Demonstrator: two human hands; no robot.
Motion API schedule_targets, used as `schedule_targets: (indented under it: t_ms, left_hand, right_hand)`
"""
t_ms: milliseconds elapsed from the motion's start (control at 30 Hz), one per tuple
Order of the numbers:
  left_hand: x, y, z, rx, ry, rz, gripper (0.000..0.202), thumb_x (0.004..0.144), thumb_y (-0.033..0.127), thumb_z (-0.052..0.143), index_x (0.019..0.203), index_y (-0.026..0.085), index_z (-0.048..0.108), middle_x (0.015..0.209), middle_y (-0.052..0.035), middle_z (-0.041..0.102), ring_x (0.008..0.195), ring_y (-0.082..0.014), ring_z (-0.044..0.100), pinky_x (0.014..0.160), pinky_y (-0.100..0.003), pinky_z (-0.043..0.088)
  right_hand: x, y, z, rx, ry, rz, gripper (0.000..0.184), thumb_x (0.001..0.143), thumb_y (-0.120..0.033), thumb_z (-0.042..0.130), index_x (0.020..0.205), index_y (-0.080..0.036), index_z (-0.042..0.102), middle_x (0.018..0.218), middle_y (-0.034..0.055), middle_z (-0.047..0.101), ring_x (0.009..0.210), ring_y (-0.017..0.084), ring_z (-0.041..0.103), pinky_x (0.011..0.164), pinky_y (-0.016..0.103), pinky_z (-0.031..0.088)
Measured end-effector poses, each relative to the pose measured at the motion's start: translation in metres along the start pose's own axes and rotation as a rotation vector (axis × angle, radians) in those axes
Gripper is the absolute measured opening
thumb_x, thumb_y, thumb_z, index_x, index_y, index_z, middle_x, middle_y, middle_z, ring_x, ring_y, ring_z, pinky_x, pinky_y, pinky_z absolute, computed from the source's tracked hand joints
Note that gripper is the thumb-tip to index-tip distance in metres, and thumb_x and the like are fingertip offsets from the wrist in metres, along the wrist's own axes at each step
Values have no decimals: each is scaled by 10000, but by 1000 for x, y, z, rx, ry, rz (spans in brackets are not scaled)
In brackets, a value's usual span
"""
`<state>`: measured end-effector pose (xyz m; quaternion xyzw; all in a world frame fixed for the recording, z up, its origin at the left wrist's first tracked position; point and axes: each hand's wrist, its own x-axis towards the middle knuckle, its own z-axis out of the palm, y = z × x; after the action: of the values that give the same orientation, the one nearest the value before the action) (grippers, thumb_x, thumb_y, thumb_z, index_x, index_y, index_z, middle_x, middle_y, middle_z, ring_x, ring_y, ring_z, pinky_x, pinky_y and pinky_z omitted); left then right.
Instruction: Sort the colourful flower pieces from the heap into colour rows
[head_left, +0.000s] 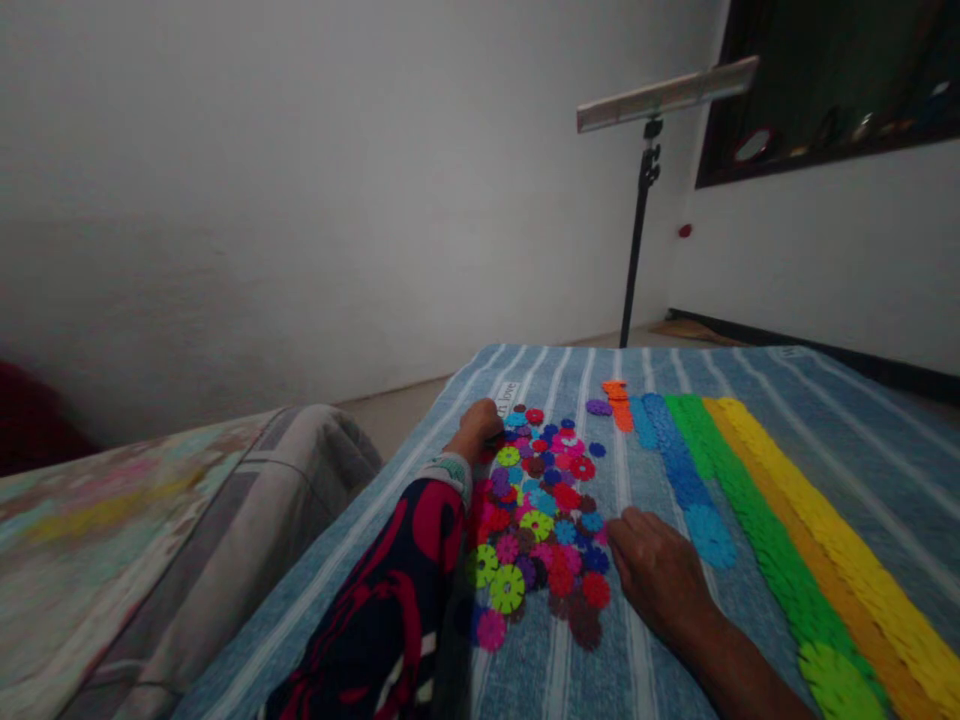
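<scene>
A loose heap of small coloured plastic gear-shaped discs (541, 510) lies on a blue striped towel (862, 440). My left hand (478, 428), in a dark red-patterned sleeve, rests at the heap's far left edge with its fingers curled onto the discs. My right hand (660, 575) lies palm down at the heap's right edge, fingers bent toward the discs. Right of the heap run sorted rows: orange (618, 403), blue (679, 465), green (757, 520), orange-yellow (817, 560) and yellow (832, 515). A single purple disc (598, 407) sits beside the orange row.
A grey and patterned blanket (225, 530) lies at the left of the towel. A black stand with a white bar (645, 200) rises behind the towel by the white wall. A dark shelf (825, 90) with small items hangs at upper right.
</scene>
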<state>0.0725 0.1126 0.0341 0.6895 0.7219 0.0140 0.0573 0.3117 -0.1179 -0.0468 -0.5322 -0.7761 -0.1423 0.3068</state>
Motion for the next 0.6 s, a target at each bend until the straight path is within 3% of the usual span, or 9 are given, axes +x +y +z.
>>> schedule_targets:
  t_ms: [200,367,600]
  left_hand:
    - [8,-14,5,-106,-25,-82,269,674,283,750,871,101,732,936,-141,740,842,-226,682,640,-235,476]
    - [10,-22,9,-324,104,-127,178,628,194,770,778,112,723,872,-122,741,829,-224,682,630,-236,460]
    - [16,-6,9,-496,140,-148,92,756,217,662,795,142,697,674,-32,694,625,-130,637,535,-192,417]
  right_hand:
    - [1,-1,0,1,21,8,242,840,-31,513,697,-213,581,681,24,547,659,193,475,629,312,267]
    - [1,-2,0,2,23,10,241,842,-35,506,699,-213,581,683,25,545,660,192,472,631,312,265]
    - [1,-1,2,4,19,6,230,827,-33,525,697,-214,580,680,28,541,652,198,467,622,312,264]
